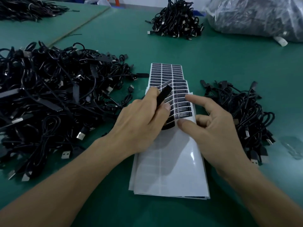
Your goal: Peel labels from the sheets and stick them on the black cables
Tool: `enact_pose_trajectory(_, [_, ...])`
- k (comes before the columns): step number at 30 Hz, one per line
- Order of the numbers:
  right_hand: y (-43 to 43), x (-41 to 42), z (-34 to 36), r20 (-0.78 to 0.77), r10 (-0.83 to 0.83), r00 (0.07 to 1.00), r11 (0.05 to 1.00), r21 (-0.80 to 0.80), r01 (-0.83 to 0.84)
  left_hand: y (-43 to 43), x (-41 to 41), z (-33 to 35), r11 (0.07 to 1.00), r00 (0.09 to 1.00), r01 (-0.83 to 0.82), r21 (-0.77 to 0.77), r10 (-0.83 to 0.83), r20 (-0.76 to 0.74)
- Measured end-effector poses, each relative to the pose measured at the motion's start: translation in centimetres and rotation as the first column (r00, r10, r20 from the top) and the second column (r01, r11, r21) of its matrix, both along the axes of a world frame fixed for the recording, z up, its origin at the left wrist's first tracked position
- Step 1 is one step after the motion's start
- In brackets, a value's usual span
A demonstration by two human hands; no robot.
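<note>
Two hands work over a stack of sheets (172, 171) lying mid-table (114, 40); how many sheets are in the stack cannot be counted. The top one is peeled bare white on its near half, and a second (166, 69) juts out beyond it with three columns of dark labels. The left hand (142, 123) pinches the flat black end of one cable (164, 97) between thumb and fingers, its tip beside one lifted, curling label (167, 83). The right hand (218, 130) is loosely spread, forefinger and thumb resting on the top sheet. Four cable piles lie around: left (49, 95), right (244, 122), far centre (177, 22), far left (24, 9). One plastic bag (254, 17) sits far right.
</note>
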State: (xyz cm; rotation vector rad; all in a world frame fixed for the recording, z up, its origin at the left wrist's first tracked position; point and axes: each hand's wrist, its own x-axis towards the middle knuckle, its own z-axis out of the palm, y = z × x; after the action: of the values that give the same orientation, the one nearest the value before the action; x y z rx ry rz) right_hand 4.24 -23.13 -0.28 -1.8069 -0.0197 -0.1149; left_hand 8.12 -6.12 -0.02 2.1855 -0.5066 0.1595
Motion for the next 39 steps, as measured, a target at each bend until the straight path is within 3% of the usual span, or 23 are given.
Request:
enact_pose_trajectory(6, [-0.14, 0.03, 0.31, -0.052, -0.009, 0.999, 0.995, 0.102, 0.015, -0.07, -0.25, 0.43, 0.999, 0.999, -0.021, 0.043, 0.020, 0.040])
enact_pose_trajectory(14, [-0.30, 0.20, 0.04, -0.078, 0.025, 0.997, 0.989, 0.148, -0.013, -0.18, -0.33, 0.56, 1.000, 0.996, -0.009, -0.021, 0.011, 0.083])
enact_pose_trajectory(20, [-0.12, 0.09, -0.04, -0.089, -0.008, 0.996, 0.990, 0.140, 0.021, -0.25, -0.33, 0.17, 0.997, 0.998, 0.014, -0.082, -0.009, 0.067])
enact_pose_trajectory(39, [0.55, 0.10, -0.24, -0.077, -0.076, 0.994, 0.990, 0.111, 0.084, -0.91, -0.77, 0.05, 0.994, 0.994, -0.109, -0.012, 0.109, 0.008])
